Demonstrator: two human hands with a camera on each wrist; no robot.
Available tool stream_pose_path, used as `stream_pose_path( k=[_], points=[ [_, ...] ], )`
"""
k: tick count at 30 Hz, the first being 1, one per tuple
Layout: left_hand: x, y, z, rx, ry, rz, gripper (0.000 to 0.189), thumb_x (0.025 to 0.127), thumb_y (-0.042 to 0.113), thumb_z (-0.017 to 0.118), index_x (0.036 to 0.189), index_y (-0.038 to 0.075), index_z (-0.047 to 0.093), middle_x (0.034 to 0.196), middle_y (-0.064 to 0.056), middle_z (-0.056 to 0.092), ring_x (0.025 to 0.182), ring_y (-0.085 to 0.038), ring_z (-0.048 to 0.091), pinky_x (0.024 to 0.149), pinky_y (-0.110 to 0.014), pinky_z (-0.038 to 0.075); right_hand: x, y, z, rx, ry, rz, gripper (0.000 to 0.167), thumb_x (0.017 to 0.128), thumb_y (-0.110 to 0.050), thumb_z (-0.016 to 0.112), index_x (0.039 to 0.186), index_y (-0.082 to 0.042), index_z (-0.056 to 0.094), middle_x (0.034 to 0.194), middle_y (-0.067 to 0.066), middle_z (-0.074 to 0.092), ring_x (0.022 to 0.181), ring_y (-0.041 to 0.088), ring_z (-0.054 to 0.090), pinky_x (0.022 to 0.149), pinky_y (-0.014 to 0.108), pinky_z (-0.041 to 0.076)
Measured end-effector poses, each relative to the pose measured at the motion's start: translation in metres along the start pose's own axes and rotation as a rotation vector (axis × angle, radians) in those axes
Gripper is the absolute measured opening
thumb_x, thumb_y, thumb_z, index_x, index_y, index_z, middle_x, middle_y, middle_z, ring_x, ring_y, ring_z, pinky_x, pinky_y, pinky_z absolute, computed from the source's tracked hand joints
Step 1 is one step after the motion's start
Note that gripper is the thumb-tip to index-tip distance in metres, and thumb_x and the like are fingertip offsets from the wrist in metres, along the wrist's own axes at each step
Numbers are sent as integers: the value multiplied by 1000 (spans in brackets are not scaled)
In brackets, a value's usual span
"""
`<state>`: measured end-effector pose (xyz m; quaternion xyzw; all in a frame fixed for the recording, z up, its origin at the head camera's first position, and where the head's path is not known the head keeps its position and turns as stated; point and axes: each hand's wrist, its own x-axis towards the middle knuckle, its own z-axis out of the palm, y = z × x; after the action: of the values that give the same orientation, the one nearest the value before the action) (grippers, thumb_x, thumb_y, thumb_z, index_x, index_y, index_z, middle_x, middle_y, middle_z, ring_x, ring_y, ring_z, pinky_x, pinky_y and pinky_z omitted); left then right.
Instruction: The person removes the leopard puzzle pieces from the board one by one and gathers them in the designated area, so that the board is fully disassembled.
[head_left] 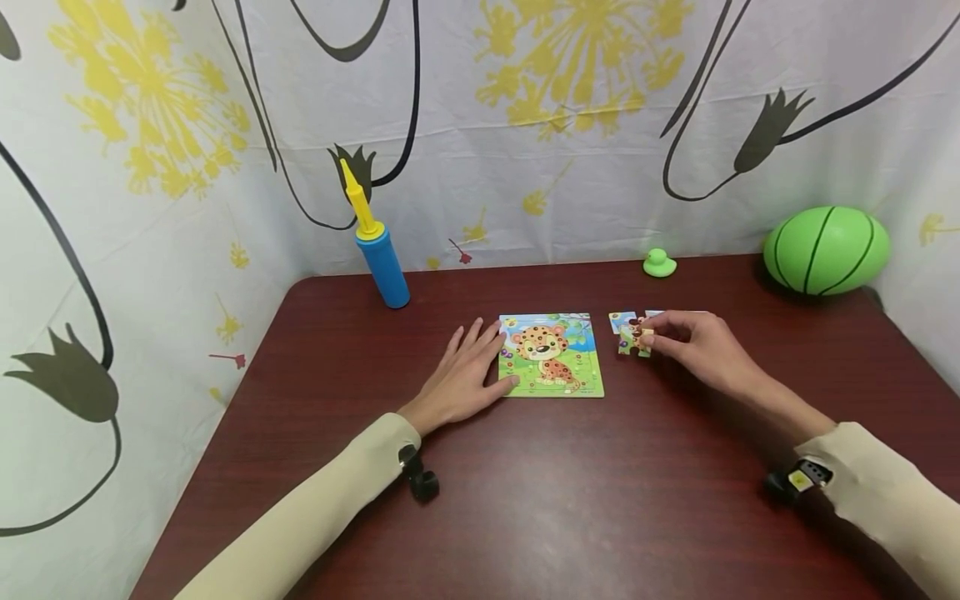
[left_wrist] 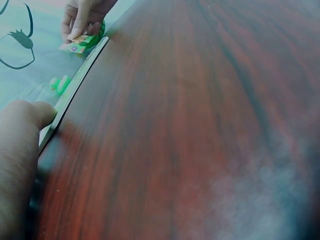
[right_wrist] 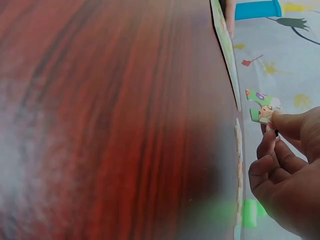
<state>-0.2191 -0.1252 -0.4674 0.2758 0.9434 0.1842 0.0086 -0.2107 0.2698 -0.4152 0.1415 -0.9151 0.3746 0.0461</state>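
Observation:
A square puzzle board point(head_left: 551, 354) printed with a spotted leopard cub lies flat on the table. My left hand point(head_left: 467, 371) rests at its left side, fingers spread, with the thumb over the lower left edge. To the right of the board, my right hand point(head_left: 701, 346) pinches a puzzle piece point(right_wrist: 262, 110) between thumb and fingers, held above the table. This piece shows green, a purple spot and part of a spotted figure. Other puzzle pieces point(head_left: 621, 321) lie on the table behind it, partly hidden by the right hand.
A blue pump point(head_left: 384, 271) with a yellow nozzle stands at the back left. At the back right are a small green rubber duck point(head_left: 658, 264) and a green ball point(head_left: 827, 252). Patterned cloth point(head_left: 465, 150) hangs behind the dark red-brown table point(head_left: 540, 492).

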Motion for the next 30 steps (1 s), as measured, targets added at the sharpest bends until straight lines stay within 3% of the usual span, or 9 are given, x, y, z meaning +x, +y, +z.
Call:
stream_pose_path(
  k=[11,18,20,26,30],
  points=[
    [1,0,0,6,0,3,89,107,67,54,174,12,34,184,-5,20,171,-32,7,137,-56,2,0,7,3,-11,5,-23,19,101,-15,83,117,-6,84,109,10,80,88,8,63,72,15,47],
    [1,-1,1,16,0,5,90,106,68,53,174,12,34,184,-5,20,171,-33,8,136,-57,2,5,16,1,-14,4,-42,21,100,-13,84,118,-3,84,116,15,81,96,-3,64,79,8,46],
    [1,-1,1,15,-1,4,90,106,68,53,174,12,34,184,-4,20,171,-32,7,136,-57,2,6,17,2,-18,-4,-35,21,101,-13,83,120,-4,84,118,15,81,99,0,65,80,7,45],
    [1,-2,2,17,2,4,90,106,68,52,174,12,34,184,-4,20,171,-32,8,137,-57,2,10,20,4,-52,-20,-42,23,101,-14,82,122,-3,83,122,14,81,114,26,71,86,6,43],
    [1,-2,2,14,4,7,90,107,68,52,174,12,34,184,-4,20,171,-32,8,136,-57,2,11,20,7,-81,-6,-53,22,99,-13,85,118,-3,84,112,12,83,101,22,73,82,9,45]
  ],
)
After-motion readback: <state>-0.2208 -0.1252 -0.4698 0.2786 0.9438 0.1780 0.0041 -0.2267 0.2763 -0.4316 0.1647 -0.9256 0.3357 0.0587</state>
